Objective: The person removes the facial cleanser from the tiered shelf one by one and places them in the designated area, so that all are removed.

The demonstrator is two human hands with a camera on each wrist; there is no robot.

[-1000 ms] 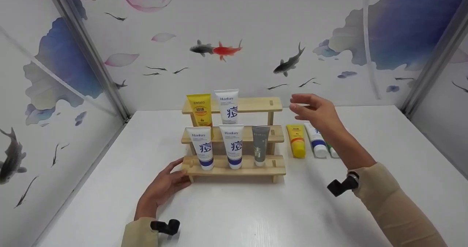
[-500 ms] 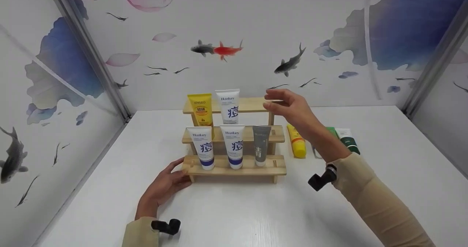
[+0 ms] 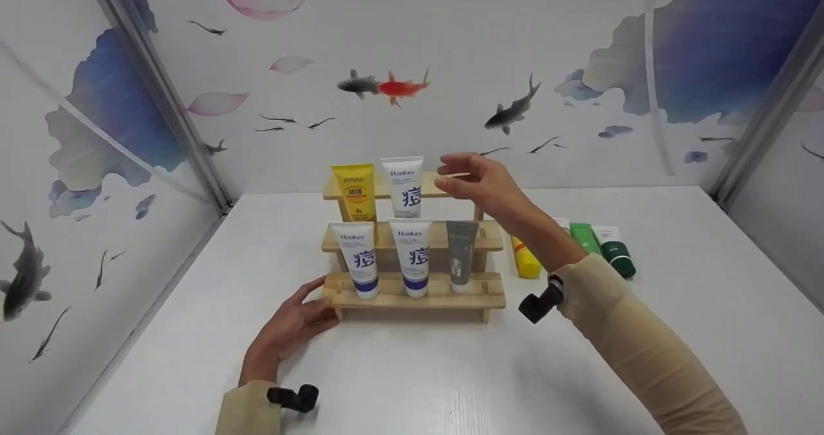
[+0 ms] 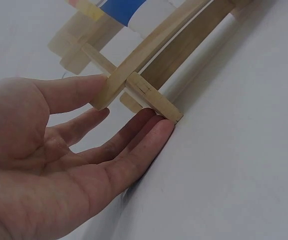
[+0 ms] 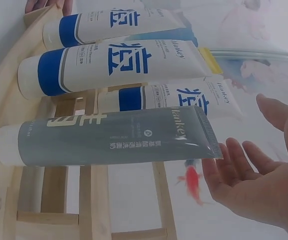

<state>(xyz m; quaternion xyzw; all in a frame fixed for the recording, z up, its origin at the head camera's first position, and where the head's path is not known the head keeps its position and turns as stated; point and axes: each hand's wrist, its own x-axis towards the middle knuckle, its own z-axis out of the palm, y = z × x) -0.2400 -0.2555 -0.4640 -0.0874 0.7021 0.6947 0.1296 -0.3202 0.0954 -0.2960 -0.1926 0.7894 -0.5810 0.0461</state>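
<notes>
Left hand [image 3: 291,322] pinches rack [image 3: 389,288], 8 o'clock. Right hand [image 3: 478,181] empty, fingers parted, 3 o'clock of rear white tube [image 3: 403,188]. Step: probably reaching; next calls for pinching.

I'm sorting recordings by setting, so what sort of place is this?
Probably a small indoor booth or staged work cubicle. White, watercolour-patterned upright panels stand on three visible sides of a smooth white tabletop, and straight grey metal posts mark the far corners.
</notes>
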